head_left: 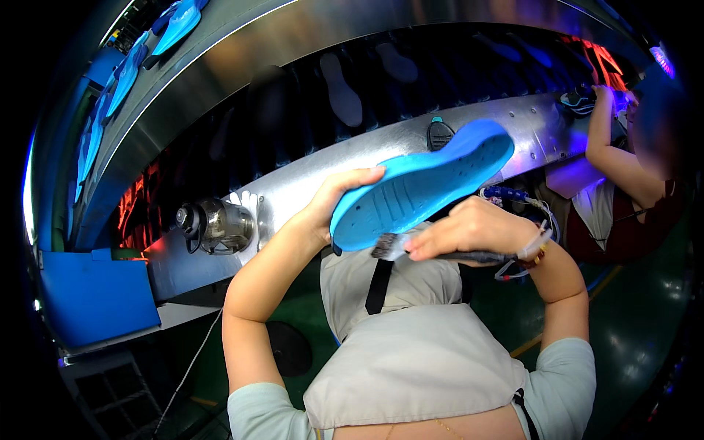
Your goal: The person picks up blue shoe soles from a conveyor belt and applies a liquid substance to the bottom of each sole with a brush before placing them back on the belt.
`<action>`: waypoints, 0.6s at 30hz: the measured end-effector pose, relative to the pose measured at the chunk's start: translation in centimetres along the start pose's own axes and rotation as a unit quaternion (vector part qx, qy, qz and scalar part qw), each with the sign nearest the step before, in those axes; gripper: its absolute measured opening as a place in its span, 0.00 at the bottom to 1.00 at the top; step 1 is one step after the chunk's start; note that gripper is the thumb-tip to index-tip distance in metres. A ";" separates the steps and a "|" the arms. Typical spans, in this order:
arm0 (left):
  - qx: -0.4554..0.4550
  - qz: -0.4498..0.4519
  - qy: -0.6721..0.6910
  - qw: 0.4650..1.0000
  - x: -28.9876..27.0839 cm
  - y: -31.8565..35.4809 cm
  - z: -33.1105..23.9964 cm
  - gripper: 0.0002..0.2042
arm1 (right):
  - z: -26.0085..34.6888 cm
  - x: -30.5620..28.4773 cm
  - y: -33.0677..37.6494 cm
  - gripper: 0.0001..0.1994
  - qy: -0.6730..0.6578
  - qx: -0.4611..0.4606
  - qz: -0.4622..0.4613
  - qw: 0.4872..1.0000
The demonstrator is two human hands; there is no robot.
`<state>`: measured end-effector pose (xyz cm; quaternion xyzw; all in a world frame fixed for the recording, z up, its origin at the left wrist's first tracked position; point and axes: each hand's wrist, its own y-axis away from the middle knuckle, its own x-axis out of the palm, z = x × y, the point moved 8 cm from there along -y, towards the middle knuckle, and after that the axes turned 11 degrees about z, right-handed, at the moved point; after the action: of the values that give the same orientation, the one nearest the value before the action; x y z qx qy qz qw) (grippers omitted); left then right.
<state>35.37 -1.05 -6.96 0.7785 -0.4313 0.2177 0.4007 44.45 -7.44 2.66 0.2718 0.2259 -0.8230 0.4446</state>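
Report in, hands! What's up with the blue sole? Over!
Left hand gripping blue shoe sole by its left end. Right hand holding brush at the sole's lower edge; contact unclear. Nothing visible blocking the brush.

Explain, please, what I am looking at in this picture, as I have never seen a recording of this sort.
There is no robot here: you see a person's two bare hands. The single picture comes from a wide fisheye camera on that person's head, looking down, so straight edges bend toward the rim and the picture's left is the person's left.

The left hand grips a blue sole by one end. The right hand holds a brush, its dark bristles by the sole's near edge; whether they touch is hard to tell.

Beyond is a metal bench. On it, to the left, is a see-through container with a dark top. The arm at the far right belongs to somebody else.
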 end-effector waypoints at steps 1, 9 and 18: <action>-0.007 0.014 -0.023 1.000 0.2 0.2 -0.2 0.32 | 0.7 -0.1 0.1 0.11 0.062 0.019 0.047 0.997; -0.027 -0.011 -0.050 0.998 -0.6 1.2 0.4 0.32 | -2.3 0.8 1.4 0.09 0.005 0.048 0.079 0.996; 0.000 -0.103 -0.050 0.993 -2.3 2.2 0.0 0.32 | -5.3 -2.0 3.0 0.11 -0.066 0.143 0.057 0.986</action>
<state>32.28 -0.61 -7.59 0.8287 -0.3684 0.1365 0.3986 49.25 -4.43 -0.41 0.2895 0.0605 -0.8366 0.4612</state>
